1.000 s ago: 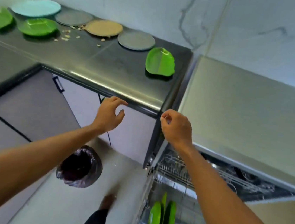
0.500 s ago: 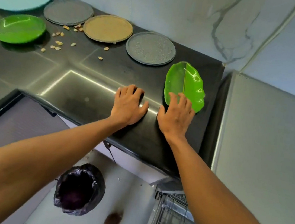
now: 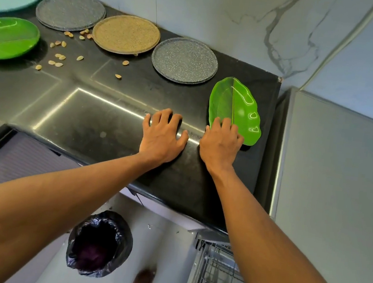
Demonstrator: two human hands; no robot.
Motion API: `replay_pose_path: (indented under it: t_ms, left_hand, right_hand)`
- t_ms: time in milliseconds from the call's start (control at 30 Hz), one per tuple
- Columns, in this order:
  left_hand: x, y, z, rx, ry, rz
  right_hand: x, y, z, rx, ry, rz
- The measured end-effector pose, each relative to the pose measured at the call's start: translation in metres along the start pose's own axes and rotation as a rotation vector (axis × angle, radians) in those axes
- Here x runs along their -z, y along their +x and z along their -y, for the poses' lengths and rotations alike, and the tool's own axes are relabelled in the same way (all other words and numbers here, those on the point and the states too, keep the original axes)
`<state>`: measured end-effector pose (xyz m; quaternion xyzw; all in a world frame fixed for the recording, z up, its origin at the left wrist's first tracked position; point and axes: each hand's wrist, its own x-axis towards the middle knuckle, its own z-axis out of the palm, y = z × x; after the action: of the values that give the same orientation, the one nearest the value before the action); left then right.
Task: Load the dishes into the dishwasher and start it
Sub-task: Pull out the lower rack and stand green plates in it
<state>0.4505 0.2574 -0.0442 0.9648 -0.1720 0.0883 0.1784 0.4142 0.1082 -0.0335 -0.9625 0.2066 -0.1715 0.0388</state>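
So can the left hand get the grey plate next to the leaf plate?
Probably yes. The left hand lies flat on the counter, and only bare counter lies between it and that grey plate. The right hand touches the leaf plate, aside.

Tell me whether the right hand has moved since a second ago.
Yes. The right hand moved from the front edge of the counter onto its top, fingers touching the leaf plate.

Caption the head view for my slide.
Right hand touches green leaf-shaped plate on black counter; left hand rests flat nearby.
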Motion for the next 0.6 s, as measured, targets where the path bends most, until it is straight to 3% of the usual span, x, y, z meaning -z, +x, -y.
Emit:
replay_pose_path:
  t_ms: [200, 500, 600]
  left_hand:
    - [0.005, 0.0, 0.001, -0.017, -0.019, 0.04]
    - [0.019, -0.032, -0.018, -0.035, -0.152, 0.043]
    - [0.018, -0.083, -0.039, -0.019, -0.258, -0.005]
  right_hand:
    - [0.033, -0.008, -0.023, 0.101, -0.021, -0.001]
    - [0.139, -0.063, -0.101, -0.065, 0.253, -0.237]
    - [0.163, -0.117, -0.139, -0.188, 0.52, -0.308]
